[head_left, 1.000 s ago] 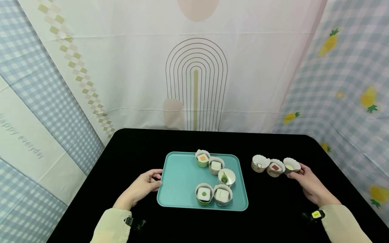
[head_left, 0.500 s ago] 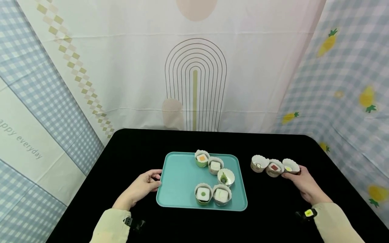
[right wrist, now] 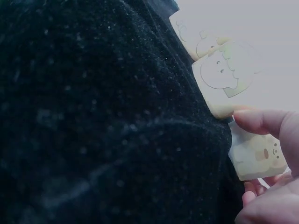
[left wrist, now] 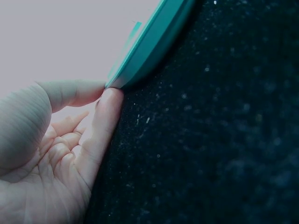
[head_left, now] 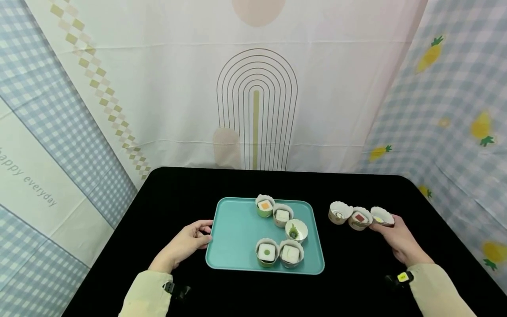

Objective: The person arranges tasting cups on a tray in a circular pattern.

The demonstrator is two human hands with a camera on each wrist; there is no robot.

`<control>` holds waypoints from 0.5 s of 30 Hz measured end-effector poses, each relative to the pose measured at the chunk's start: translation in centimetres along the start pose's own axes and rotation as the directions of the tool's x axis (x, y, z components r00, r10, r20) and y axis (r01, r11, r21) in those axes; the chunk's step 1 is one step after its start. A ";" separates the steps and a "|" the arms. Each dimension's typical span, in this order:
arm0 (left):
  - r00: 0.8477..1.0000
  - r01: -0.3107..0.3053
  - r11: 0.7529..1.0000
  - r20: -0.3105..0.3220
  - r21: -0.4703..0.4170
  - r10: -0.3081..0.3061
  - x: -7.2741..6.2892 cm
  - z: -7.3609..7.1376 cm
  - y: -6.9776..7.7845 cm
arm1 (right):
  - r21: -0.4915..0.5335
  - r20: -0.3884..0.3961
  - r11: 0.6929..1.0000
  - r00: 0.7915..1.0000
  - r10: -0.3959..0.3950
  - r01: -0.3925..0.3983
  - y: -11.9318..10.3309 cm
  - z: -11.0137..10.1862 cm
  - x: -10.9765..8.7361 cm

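Note:
A teal rectangular tray [head_left: 233,237] lies on the table; my left hand [head_left: 184,242] pinches its left rim between thumb and fingers, as the left wrist view shows on the tray's edge [left wrist: 154,39]. On the far right, my right hand [head_left: 404,240] holds a paper cake cup [head_left: 383,214] with a wavy rim and something yellow inside. This cup leans a little to the right. Directly left of it is a cup with a white cake with a red square [head_left: 359,218], then another cup [head_left: 339,212]. The right wrist view shows the thumb [right wrist: 257,121] beside the middle cup's base.
Several cups sit on the tray's right half: one with an orange square [head_left: 264,205], a plain white one [head_left: 282,215], one with a green sprig [head_left: 296,231], one with a green dot [head_left: 267,252] and another white one [head_left: 291,254]. The black tabletop [head_left: 301,295] surrounds the tray.
My right hand has shifted slightly left around the rightmost cup, its thumb reaching closer to the middle cup. The held cup has tipped a little. My left hand stays on the tray rim.

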State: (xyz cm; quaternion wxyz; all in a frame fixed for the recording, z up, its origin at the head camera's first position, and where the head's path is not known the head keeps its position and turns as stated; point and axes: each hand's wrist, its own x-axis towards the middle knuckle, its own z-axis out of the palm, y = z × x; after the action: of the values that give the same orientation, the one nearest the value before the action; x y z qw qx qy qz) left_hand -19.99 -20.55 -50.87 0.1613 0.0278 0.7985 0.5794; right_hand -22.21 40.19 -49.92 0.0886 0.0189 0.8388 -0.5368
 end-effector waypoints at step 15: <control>1.000 -0.003 1.000 0.007 0.006 0.003 -0.1 0.0 -0.1 | -0.024 -0.103 0.992 0.987 0.124 -0.127 -1.6 -0.7 -1.3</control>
State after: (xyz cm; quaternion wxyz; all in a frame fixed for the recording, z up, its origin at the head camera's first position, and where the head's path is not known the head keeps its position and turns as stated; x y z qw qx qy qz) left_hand -19.88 -20.64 -50.92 0.1631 0.0317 0.7996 0.5771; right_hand -21.20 40.21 -48.02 0.0798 0.0977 0.8473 -0.5158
